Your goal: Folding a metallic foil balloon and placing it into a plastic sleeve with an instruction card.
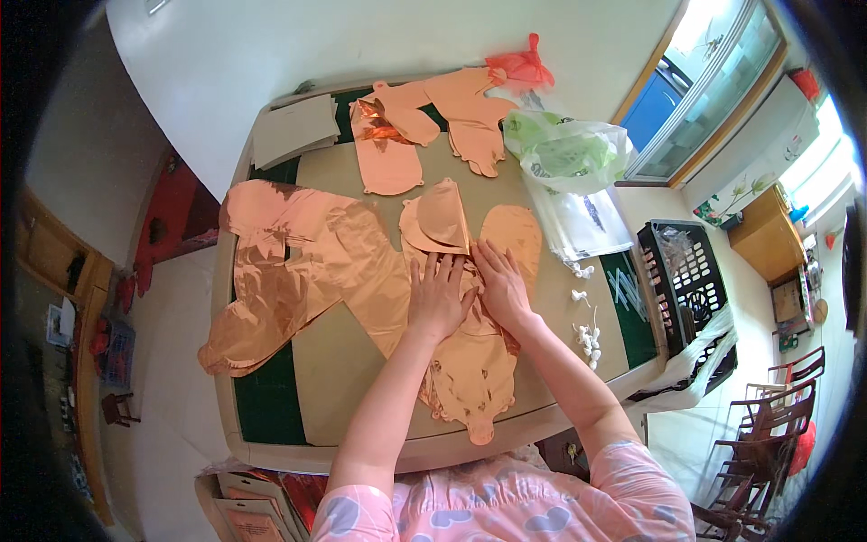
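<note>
A flat, uninflated rose-gold foil balloon [479, 375] lies on the table in front of me, its upper part folded over into a flap [442, 217]. My left hand [439, 296] rests on the foil just below the flap, fingers stretched forward. Beside it, my right hand [502, 280] lies with straight fingers along the flap's right edge. Both palms face down, and the foil under them is hidden. To the left spreads a crinkled pile of large foil balloons [298, 262], reaching under or against the one I touch.
More flat foil balloons [386, 154] lie at the far side, near grey cards [293, 131] and a red plastic bag [522, 68]. Right are a green-white bag [569, 149], clear sleeves [587, 221], white string bundles [587, 343], straws [625, 294] and a black crate [682, 280] beyond the table edge.
</note>
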A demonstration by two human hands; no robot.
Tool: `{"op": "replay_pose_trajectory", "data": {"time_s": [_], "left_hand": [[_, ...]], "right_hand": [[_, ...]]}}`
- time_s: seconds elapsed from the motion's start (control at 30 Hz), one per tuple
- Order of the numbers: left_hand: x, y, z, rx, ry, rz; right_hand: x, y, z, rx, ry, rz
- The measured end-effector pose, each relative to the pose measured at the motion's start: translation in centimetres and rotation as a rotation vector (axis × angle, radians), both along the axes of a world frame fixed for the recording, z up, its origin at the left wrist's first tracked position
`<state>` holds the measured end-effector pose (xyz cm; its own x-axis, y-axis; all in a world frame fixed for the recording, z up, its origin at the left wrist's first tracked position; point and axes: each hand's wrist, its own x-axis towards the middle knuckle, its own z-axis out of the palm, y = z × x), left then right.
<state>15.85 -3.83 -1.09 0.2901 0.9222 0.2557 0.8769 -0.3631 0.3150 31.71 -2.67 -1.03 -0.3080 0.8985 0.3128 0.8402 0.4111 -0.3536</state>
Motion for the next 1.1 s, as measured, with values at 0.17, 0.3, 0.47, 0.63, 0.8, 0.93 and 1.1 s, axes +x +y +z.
{"op": "replay_pose_trajectory", "data": {"time_s": [0.17, 0.3, 0.47, 0.63, 0.8, 0.93, 1.1], "left_hand": [[0.0, 0.0, -0.2, 0.001, 0.011, -0.006], [0.0, 0.1, 0.0, -0.067, 0.057, 0.003], [0.0, 0.0, -0.3, -0.006, 0.011, -0.004], [-0.2, 0.0, -0.2, 0.005, 0.007, -0.008], [-0.2, 0.3, -0.4, 0.138, -0.046, 0.003], [-0.5, 0.9, 1.4, 0.119, -0.38, -0.021], [1.2, 3.7, 1.9, 0.278, -0.324, -0.16]], "right_hand": [[-0.1, -0.1, 0.4, 0.024, -0.044, -0.017], [0.1, 0.1, 0.4, -0.022, -0.048, 0.045], [-0.1, 0.0, -0.1, 0.02, -0.041, 0.048], [0.0, 0.4, -0.2, 0.011, -0.128, 0.037], [-0.4, 0.4, -0.7, 0.054, -0.105, 0.024], [0.0, 0.3, -0.9, 0.064, -0.041, 0.03], [-0.3, 0.6, -1.0, 0.092, -0.044, 0.043]]}}
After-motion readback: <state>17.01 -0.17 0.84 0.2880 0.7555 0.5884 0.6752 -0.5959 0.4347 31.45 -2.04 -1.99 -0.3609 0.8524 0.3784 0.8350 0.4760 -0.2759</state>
